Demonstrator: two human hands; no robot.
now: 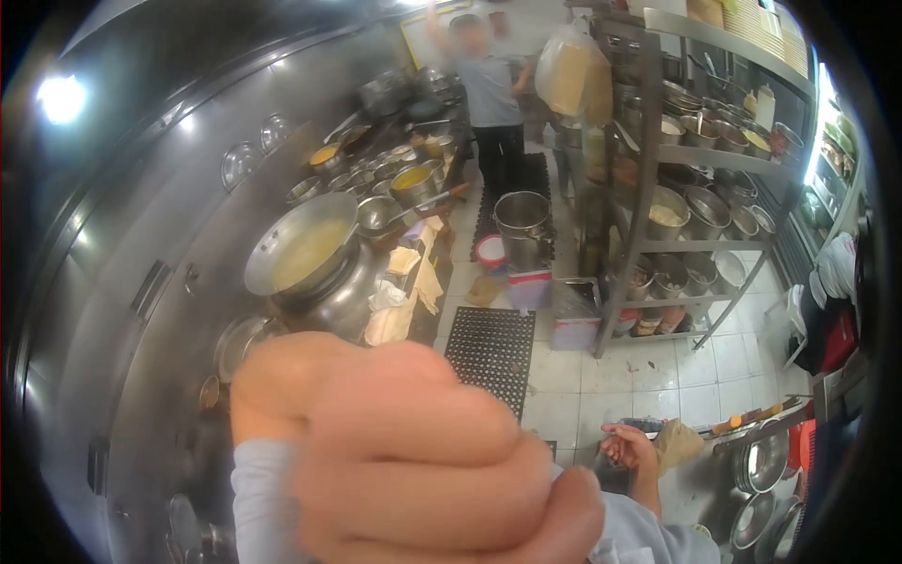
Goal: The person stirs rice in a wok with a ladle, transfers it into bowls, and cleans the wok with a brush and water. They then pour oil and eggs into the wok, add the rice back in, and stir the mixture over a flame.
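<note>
My left hand [432, 451] fills the lower middle of the head view, very close to the camera and blurred. Its fingers are curled into a fist, with nothing sticking out of it. A pale grey sleeve [261, 493] covers that arm. Lower and farther off, my right hand [636, 446] hangs over the tiled floor, its fingers loosely bent and apart, holding nothing visible. Just beside it, a brown paper-like piece [678, 446] overlaps the hand's edge in this view. Beyond the fist, a big wok [305, 246] with yellowish liquid sits on the range.
Pots and ladles crowd the stove line, with folded cloths [399, 291] along its edge. A tall pot [522, 221] and a red-rimmed bucket [490, 251] stand in the aisle near a black mat [489, 352]. Metal shelving [648, 188] holds many containers. A person [493, 94] stands farther back.
</note>
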